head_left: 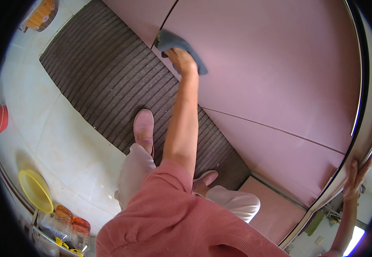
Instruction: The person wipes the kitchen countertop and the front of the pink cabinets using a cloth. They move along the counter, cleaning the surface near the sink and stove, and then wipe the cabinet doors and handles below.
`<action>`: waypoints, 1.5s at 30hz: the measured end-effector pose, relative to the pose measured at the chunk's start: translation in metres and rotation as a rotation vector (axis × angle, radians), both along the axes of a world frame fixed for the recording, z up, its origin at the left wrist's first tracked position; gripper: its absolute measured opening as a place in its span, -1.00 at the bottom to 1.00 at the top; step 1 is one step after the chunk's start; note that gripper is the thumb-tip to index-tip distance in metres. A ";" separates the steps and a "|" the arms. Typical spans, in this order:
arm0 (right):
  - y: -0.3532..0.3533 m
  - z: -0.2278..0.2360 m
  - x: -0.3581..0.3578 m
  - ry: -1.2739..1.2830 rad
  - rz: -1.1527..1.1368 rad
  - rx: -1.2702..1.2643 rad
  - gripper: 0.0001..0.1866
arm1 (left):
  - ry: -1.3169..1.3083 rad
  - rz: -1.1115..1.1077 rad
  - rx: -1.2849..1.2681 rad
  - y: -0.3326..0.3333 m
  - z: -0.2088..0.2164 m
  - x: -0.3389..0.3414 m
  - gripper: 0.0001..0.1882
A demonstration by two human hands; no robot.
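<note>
Pink top (181, 214) nearest. Left hand (181, 61): fingers clamped on grey-blue cloth (173, 39), against pink door (271, 64) near its left seam. Wiping seems underway; wiped and remaining areas look alike, so progress can't be judged. Right hand (357, 179) against counter edge (367, 135), finger spread unclear.

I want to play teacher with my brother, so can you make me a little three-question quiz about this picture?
1. Which hand is holding the blue-grey cloth?
2. True or false: both pink slip-on shoes are on the ribbed mat.
3. What colour is the round basin at the lower left? A) blue B) yellow C) green

Key:
1. The left hand.
2. True.
3. B.
</note>
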State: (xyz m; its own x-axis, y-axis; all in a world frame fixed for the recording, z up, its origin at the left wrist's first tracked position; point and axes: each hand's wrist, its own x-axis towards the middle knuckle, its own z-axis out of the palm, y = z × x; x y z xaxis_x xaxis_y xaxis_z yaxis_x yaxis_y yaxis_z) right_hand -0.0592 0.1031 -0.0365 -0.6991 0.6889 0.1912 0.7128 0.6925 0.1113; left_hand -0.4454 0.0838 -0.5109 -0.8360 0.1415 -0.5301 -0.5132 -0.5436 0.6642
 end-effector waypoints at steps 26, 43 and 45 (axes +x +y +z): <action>-0.003 0.009 0.020 0.024 -0.073 0.033 -0.30 | -0.043 -0.196 0.027 0.002 -0.057 -0.062 -0.11; 0.000 0.007 0.008 0.021 -0.045 0.050 -0.23 | -0.853 -0.441 0.521 -0.011 -0.068 0.221 -0.15; -0.001 0.002 -0.014 -0.021 0.043 0.023 -0.26 | -0.735 -0.342 0.401 -0.001 -0.046 0.203 -0.15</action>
